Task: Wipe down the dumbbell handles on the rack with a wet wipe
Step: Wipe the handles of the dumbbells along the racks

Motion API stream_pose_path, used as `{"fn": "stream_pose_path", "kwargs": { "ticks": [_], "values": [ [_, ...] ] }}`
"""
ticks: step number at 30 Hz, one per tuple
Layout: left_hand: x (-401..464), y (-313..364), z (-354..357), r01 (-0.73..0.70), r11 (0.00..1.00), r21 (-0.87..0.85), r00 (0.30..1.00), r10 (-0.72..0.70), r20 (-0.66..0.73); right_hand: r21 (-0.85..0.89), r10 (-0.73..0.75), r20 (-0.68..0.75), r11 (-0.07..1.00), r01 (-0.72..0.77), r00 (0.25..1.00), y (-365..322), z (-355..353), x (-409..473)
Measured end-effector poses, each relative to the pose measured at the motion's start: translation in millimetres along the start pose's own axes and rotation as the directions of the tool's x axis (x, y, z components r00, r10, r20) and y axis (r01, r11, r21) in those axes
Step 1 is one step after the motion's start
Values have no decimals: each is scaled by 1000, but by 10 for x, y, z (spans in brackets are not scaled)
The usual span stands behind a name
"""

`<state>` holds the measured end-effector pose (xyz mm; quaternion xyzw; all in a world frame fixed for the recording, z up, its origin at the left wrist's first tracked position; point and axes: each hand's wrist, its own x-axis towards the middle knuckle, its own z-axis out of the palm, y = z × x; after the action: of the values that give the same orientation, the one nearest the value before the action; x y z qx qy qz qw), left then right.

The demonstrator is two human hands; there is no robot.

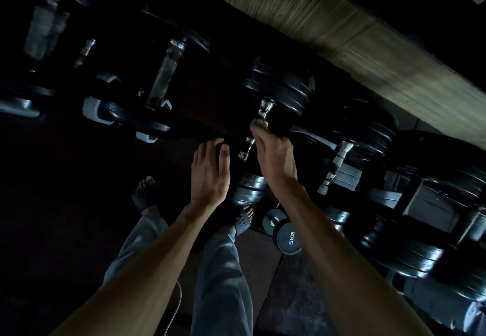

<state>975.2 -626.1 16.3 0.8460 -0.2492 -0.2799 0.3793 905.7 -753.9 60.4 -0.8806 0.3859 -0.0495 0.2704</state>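
Observation:
The scene is dim. A dumbbell with a worn chrome handle [247, 149] lies on the dark rack [200, 125], black plates [282, 87] at its far end and grey plates [249, 188] at the near end. My right hand [273, 157] reaches over the handle from the right, and its fingertips curl round the handle's upper part. No wipe shows in it; the palm side is hidden. My left hand [210, 172] lies just left of the handle, fingers fairly straight, tips resting on the rack's dark front edge.
More dumbbells lie along the rack: one with a chrome handle [165, 72] to the left, another [335, 167] to the right. A 5KG dumbbell [290, 241] stands on the floor by my sandalled feet. A wood-grain panel [342, 33] runs behind the rack. A white cable [176, 309] hangs beside my leg.

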Motion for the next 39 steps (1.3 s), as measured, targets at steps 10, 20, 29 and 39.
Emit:
{"fn": "stream_pose_path", "kwargs": {
  "ticks": [10, 20, 29, 39],
  "values": [
    [2, -26, 20, 48, 999, -5, 999, -48, -14, 298, 84, 326, 936, -187, 942, 75, -234, -136],
    [-31, -16, 48, 22, 1000, 14, 999, -22, -38, -318, -289, 560, 791, 523, 777, 134, -451, 625],
    [-35, -19, 60, 71, 997, -33, 996, -73, -43, -365, -305, 481, 782, 505, 822, 301, -208, 520],
    [-29, -30, 56, 76, 996, -45, 996, -78, -37, -188, -381, 440, 846, 498, 813, 265, -162, 385]
  ]
}}
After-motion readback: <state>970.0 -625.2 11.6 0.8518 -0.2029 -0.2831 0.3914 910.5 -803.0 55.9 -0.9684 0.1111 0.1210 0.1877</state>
